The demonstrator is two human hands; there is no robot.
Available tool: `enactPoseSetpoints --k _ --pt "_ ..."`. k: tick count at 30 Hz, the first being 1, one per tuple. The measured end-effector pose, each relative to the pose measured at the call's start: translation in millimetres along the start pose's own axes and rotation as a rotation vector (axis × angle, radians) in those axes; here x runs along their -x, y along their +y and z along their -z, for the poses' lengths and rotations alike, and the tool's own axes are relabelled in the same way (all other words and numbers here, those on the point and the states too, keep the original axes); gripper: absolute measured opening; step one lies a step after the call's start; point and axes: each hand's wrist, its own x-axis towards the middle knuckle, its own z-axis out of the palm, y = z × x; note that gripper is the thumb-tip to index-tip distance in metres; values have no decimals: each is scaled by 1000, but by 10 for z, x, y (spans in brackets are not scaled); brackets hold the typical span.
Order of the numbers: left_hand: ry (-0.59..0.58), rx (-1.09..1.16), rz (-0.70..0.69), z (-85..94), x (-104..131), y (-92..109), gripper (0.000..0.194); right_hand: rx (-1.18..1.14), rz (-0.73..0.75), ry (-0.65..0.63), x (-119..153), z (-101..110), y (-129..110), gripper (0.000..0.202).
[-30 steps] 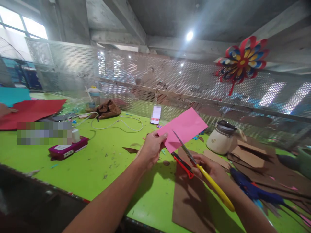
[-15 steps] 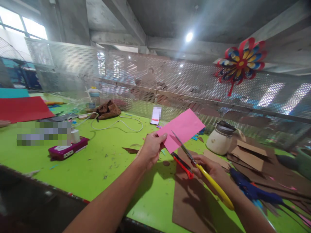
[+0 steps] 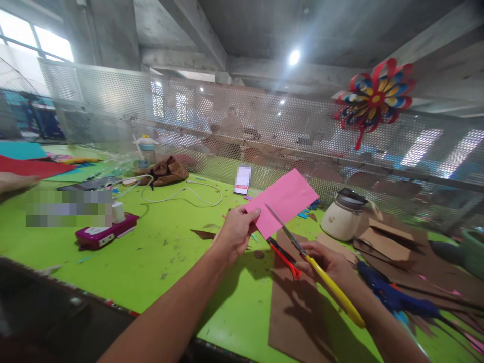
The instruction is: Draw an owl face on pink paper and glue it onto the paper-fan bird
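A pink paper rectangle [image 3: 289, 199] is pinched at its left end between the thumb and fingers of my left hand [image 3: 238, 229]. My right hand [image 3: 321, 259] grips yellow-handled scissors [image 3: 335, 292]; their blades lie over the lower part of the paper, pointing up and left. Below the blades, a red and black utility knife [image 3: 284, 258] rests above a brown cardboard sheet [image 3: 291, 322] on the green table [image 3: 162, 282]. Some of my right fingers are hidden behind the scissors.
On the right are a white jar [image 3: 342, 217], folded cardboard [image 3: 385, 242] and a blue glue gun [image 3: 397, 297]. A phone [image 3: 242, 180] stands behind. On the left are a purple power strip [image 3: 106, 232], a cable, and another person's hand [image 3: 17, 184] near red paper [image 3: 30, 167].
At the far left, the other person's hand has come further into view, and the red and teal sheets have dropped lower. My hands, the pink paper and the scissors have hardly moved.
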Motion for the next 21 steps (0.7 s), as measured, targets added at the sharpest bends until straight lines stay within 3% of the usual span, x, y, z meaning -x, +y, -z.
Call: enactPoseSetpoints --k 6,12,21 --pt "-5 -26 16 -4 5 -17 3 77 1 40 43 -22 -137 38" --pt "-23 -37 24 -58 47 -48 10 60 -15 11 55 -54 -165 41" --pt "-51 -43 21 -96 86 -71 9 129 -38 129 62 -93 -213 40"
